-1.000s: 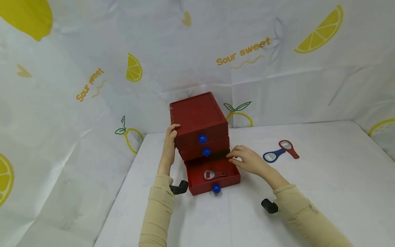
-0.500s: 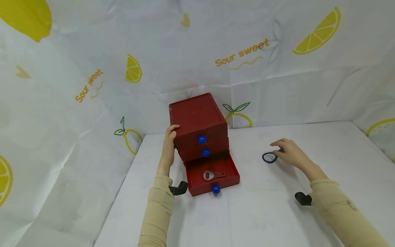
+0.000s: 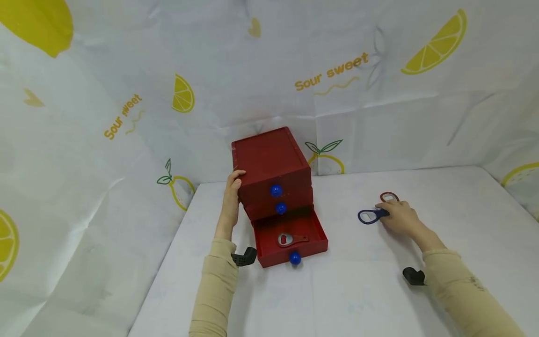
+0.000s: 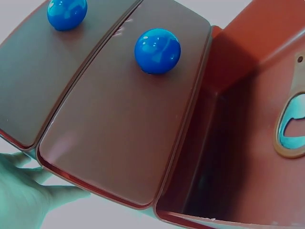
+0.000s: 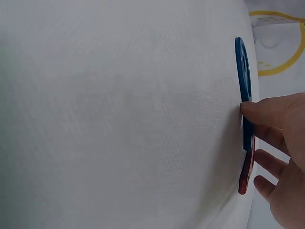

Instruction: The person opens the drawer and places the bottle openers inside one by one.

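Note:
My left hand (image 3: 230, 196) rests along the left side of a red drawer cabinet (image 3: 269, 157), fingertips at its top edge. In the left wrist view its fingers (image 4: 66, 193) lie fairly straight against the side. The bottom drawer (image 3: 273, 259) is pulled out, with a bottle opener (image 3: 301, 238) lying inside. To the right, my right hand (image 3: 402, 219) pinches the handle of a blue bottle opener (image 5: 243, 71) between thumb and forefinger, at the tabletop. A red bottle opener (image 5: 245, 176) lies by it, its handle hidden by the hand in the head view.
Blue knobs (image 3: 276, 190) stick out from the drawer fronts. The two upper drawers are shut. White cloth with lemon prints (image 3: 252, 93) hangs behind the white table (image 3: 337, 290). A black wrist camera (image 3: 414, 276) juts from each sleeve.
My right hand has moved right from beside the open drawer, come down over the blue bottle opener and taken hold of its handle. The left hand and the cabinet have stayed put.

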Motion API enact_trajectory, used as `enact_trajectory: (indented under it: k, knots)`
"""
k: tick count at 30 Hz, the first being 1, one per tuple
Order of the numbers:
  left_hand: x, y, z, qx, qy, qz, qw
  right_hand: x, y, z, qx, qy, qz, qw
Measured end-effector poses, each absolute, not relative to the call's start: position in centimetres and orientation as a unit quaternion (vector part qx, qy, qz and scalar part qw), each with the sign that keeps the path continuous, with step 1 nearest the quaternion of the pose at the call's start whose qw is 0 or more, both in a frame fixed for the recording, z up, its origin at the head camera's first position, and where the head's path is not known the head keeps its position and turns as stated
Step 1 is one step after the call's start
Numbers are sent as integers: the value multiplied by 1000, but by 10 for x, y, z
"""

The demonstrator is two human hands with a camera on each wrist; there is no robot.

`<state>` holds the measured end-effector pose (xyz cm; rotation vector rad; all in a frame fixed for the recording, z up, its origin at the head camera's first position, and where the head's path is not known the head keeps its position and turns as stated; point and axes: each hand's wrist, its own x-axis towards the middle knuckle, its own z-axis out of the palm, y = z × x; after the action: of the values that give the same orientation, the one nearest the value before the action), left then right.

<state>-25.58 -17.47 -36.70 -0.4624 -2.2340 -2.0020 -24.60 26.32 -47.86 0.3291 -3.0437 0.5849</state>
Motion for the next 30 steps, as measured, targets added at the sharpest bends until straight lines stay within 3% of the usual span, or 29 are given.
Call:
enact_trajectory:
  k: [4,19,30]
  knots:
    - [-255,-175,-367,-155,-734,-659,56,-245,263,-478,131,-975,175,35]
    - [-256,-175,-369,-155,-735,-658,51,-230,265,-472,163,-960,225,37]
    - [-256,-174,-368,-158,-733,-660,53,-212,240,-443,207,-936,253,127]
